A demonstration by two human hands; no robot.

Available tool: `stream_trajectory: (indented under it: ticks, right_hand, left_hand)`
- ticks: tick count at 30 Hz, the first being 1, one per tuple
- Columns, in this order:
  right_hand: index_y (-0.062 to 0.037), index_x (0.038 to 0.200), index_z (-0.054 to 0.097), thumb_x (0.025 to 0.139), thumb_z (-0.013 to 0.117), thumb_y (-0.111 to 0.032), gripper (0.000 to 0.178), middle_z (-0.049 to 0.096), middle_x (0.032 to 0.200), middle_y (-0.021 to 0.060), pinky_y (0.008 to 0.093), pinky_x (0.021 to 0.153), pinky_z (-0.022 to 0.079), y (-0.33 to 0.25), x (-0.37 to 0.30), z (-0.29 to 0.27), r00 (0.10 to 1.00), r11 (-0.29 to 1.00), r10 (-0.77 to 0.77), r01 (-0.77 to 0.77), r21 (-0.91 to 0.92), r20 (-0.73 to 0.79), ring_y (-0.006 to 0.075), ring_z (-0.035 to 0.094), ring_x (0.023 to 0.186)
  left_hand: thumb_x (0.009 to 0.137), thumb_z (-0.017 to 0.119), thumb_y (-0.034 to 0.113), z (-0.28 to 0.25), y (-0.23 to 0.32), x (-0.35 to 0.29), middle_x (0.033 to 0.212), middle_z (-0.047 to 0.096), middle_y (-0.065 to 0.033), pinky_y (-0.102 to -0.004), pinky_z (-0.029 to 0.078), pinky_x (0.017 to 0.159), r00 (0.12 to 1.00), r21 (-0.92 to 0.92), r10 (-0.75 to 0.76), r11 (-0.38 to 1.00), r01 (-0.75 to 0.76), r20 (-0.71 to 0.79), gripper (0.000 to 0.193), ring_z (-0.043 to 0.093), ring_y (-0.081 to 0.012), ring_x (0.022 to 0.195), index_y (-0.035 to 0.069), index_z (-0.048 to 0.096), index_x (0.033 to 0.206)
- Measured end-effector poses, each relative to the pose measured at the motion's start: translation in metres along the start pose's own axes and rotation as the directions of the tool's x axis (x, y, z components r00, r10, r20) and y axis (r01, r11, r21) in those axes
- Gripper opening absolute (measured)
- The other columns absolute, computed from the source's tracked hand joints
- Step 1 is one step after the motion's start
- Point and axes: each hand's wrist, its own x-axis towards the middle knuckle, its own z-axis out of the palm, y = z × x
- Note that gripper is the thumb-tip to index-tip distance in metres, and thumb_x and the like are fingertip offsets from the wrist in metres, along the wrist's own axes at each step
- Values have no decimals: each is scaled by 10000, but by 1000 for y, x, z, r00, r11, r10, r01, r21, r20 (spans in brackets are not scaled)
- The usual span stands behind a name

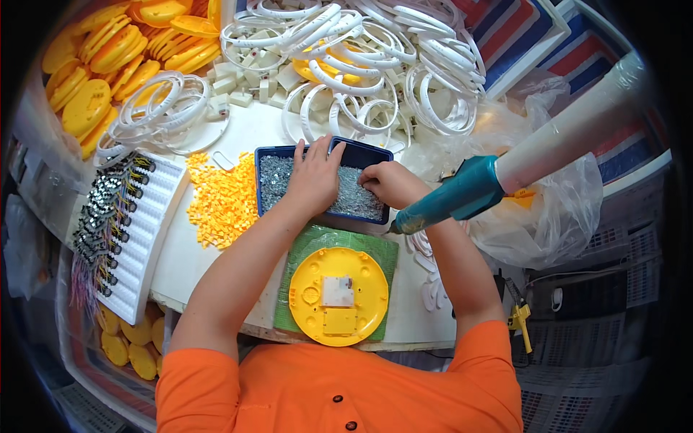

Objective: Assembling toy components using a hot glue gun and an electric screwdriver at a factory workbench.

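Observation:
A dark blue bin (368, 150) with small silver screws (354, 195) stands across the table from me. My left hand (315, 177) lies over its middle, fingers stretched apart toward the far rim, and hides part of the screws. At the bin's right side my right hand (393, 184) reaches in, its fingertips pinched together at the screws; whatever they hold is too small to make out. Nearer me, a round yellow plastic housing (302, 278) with a white square part (338, 291) at its middle rests on a green mat (284, 310).
A teal power screwdriver (451, 195) slants in from the right over my right forearm. Small yellow pieces (220, 206) heap left of the bin, beside a white tray (148, 245) of wired parts. White rings (346, 72) and yellow discs (90, 101) pile at the back; clear plastic bags (548, 231) lie right.

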Motion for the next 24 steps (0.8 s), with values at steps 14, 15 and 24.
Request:
stream_trajectory:
  ticks: [14, 15, 24]
  right_hand:
    - [-58, 970, 757, 826, 729, -85, 150, 699, 935, 110, 409, 828, 533, 10, -35, 16, 962, 931, -134, 41, -362, -238, 310, 645, 880]
    - [-58, 970, 757, 826, 729, -85, 150, 699, 935, 110, 409, 828, 533, 16, -40, 26, 962, 931, -129, 33, -364, -241, 310, 645, 880]
    - [-54, 966, 723, 836, 671, -32, 142, 680, 917, 136, 430, 830, 512, 20, -24, 55, 783, 978, -198, 121, -168, -590, 350, 637, 913]
  left_hand:
    - [906, 521, 89, 0, -4, -5, 1505, 456, -213, -579, 185, 1219, 1000, 6, 8, 1000, -8, -29, 538, 408, -334, 1434, 59, 496, 1442]
    - [905, 522, 87, 0, -2, -3, 1503, 457, -213, -579, 186, 1218, 999, -1, 16, 1000, -16, -31, 538, 411, -334, 1432, 58, 495, 1442]
    - [864, 561, 52, -5, -2, 0, 1498, 462, -201, -583, 234, 1199, 998, 3, 38, 999, -38, -41, 532, 420, -349, 1424, 73, 543, 1396]
